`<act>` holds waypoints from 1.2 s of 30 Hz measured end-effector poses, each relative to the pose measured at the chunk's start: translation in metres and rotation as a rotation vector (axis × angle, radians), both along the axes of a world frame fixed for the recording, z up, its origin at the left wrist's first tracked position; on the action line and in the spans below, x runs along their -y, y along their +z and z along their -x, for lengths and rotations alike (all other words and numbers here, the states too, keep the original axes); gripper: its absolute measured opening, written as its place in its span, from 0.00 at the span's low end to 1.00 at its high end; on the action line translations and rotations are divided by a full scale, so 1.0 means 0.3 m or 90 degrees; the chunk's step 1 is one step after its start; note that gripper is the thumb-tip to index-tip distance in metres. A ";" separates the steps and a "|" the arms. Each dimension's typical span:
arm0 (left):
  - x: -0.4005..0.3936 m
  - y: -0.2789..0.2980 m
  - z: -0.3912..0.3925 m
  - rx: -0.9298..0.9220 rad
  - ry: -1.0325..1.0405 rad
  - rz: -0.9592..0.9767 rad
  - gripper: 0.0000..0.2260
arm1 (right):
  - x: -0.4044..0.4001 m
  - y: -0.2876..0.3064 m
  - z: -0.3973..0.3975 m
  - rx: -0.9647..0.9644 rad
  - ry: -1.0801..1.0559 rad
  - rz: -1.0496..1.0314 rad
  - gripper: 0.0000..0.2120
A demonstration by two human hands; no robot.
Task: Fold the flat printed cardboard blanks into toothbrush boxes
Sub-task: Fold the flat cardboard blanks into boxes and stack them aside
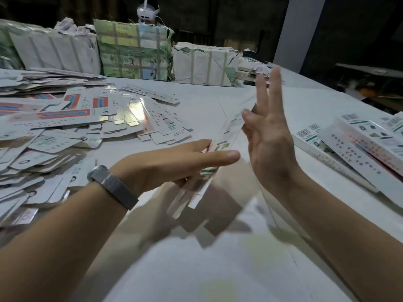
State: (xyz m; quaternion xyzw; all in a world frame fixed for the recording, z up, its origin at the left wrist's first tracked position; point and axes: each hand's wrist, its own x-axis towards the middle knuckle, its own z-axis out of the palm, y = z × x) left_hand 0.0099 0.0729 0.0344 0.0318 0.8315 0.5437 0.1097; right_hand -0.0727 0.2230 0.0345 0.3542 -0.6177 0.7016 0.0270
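A long white printed cardboard blank [226, 131] hangs blurred above the table's middle, running from near me toward the far right. My left hand [174, 164], with a metal watch band on the wrist, holds its near part, thumb stretched out on top and fingers under the card. My right hand [266, 136] is raised just right of the blank, palm turned left, fingers straight and spread; whether it touches the card I cannot tell. Several folded toothbrush boxes [357, 149] lie at the right.
A wide heap of flat blanks [65, 127] covers the left of the white table [218, 269]. Taped paper-wrapped bundles [135, 51] line the far edge, with a white headset [147, 12] on someone behind them. The table's right edge drops into a dark room.
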 end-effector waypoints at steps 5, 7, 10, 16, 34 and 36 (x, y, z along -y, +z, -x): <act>-0.029 0.003 0.000 -0.069 0.018 -0.174 0.12 | 0.000 -0.002 -0.019 -0.015 0.137 0.046 0.35; -0.023 0.009 0.000 -0.029 0.040 -0.329 0.16 | -0.007 0.007 -0.012 -0.010 0.082 0.044 0.34; -0.009 0.002 0.001 -0.015 0.025 -0.376 0.16 | -0.007 0.002 0.006 -0.023 -0.096 -0.011 0.24; -0.027 -0.020 0.005 -0.008 -0.031 -0.398 0.30 | -0.014 -0.017 0.054 -0.079 -0.216 -0.124 0.17; -0.049 -0.005 -0.003 -0.047 0.236 -0.359 0.32 | 0.012 -0.035 -0.020 -0.128 -0.146 -0.254 0.15; -0.052 -0.008 -0.006 -0.050 0.222 -0.352 0.28 | 0.011 -0.023 -0.022 -0.071 -0.126 -0.216 0.12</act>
